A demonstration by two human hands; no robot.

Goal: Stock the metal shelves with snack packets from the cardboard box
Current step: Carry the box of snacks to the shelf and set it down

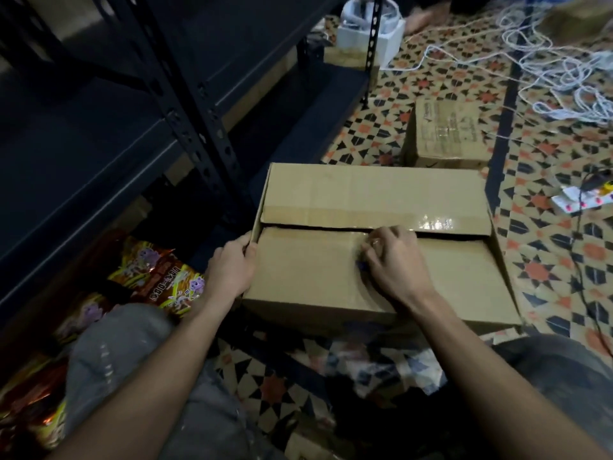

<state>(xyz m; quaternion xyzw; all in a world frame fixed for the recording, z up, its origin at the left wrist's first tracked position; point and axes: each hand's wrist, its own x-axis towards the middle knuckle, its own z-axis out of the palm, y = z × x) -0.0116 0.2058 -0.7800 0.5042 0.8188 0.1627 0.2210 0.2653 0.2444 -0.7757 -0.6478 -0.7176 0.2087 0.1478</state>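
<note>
On the patterned floor (547, 260) beside the metal shelves (185, 134), the cardboard box (381, 194) is sitting before your knees with its flaps down. Your left hand (229, 270) is gripping its left edge. Your right hand (394, 260) is resting on the near flap, fingers curling around a small blue object (362, 265). Snack packets (156, 273) are lying low in the shelves at your left.

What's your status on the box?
Left hand grips the cardboard box at its left edge. Right hand pinches a small blue item at the taped seam. Flaps down. Nothing on the lid.
</note>
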